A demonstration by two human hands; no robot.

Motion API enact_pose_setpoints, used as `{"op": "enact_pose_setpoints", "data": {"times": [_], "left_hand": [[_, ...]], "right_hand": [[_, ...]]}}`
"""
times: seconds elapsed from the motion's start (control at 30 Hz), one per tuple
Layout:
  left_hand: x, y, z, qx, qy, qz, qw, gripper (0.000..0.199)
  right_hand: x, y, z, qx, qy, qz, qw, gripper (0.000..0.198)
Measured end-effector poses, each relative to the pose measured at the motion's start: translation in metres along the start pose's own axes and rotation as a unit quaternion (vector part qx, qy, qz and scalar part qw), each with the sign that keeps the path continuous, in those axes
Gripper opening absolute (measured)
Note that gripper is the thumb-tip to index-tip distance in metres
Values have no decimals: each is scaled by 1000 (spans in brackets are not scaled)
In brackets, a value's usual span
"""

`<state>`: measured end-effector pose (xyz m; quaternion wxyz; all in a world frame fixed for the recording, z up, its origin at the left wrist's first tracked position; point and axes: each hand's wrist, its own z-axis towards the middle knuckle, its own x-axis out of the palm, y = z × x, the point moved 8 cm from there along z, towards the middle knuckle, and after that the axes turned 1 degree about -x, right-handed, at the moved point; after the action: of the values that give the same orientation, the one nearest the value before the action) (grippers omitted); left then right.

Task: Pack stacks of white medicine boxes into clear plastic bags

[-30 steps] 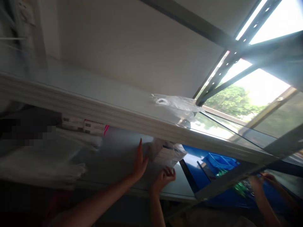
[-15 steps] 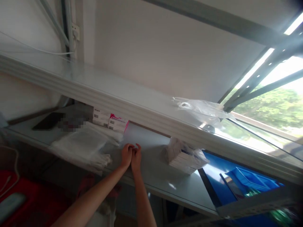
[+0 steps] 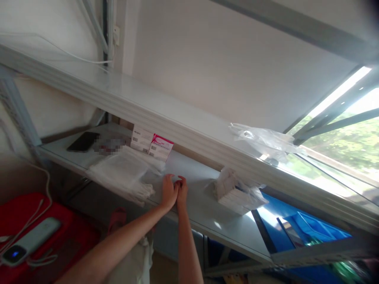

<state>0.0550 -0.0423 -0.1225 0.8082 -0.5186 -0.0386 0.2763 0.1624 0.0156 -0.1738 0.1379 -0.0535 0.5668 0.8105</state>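
Note:
My left hand (image 3: 169, 193) and my right hand (image 3: 182, 193) meet side by side over the front part of the lower shelf (image 3: 198, 205). The inner sides of both hands touch, and their fingers curl in toward each other. I see nothing held in them. Left of my hands lies a stack of clear plastic bags (image 3: 118, 169). Behind it, two white boxes with labels stand against the back, one plain white box (image 3: 141, 139) and one box with a pink top (image 3: 160, 148). To the right sits a bundle of white boxes in clear plastic (image 3: 238, 194).
A black phone (image 3: 83, 142) lies at the shelf's left end. The upper shelf edge (image 3: 177, 136) runs above my hands, bearing a crumpled plastic bag (image 3: 263, 140). A white power bank (image 3: 32, 240) with cables rests on a red surface (image 3: 79, 232) at lower left. Blue bins (image 3: 316, 227) show at right.
The view has shifted, so shelves and boxes appear farther right and more of the red surface and power bank shows. My hands stay together on the shelf.

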Motion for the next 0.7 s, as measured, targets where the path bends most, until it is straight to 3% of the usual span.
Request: {"op": "enact_pose_setpoints", "data": {"times": [0.07, 0.13, 0.27, 0.33, 0.4, 0.5, 0.7], "left_hand": [[-34, -6, 3, 32, -20, 32, 999, 30], [-72, -6, 13, 78, -2, 100, 992, 27], [-158, 27, 44, 46, -18, 283, 958, 30], [-184, 47, 53, 22, 1, 348, 937, 37], [-192, 65, 56, 3, 57, 394, 917, 37], [-183, 81, 52, 10, 148, 429, 891, 27], [-165, 81, 51, 58, 185, 432, 881, 6]], "right_hand": [[0, 1, 0, -8, -3, -8, 1000, 34], [1, 2, 1, -14, -3, -17, 1000, 34], [4, 2, 3, -11, 8, -31, 999, 32], [5, 2, 4, -5, 13, -34, 999, 32], [5, 1, 3, 2, 13, -32, 999, 32], [4, 1, 3, 4, 7, -31, 999, 31], [3, 6, 1, -2, 3, -46, 999, 33]]}}
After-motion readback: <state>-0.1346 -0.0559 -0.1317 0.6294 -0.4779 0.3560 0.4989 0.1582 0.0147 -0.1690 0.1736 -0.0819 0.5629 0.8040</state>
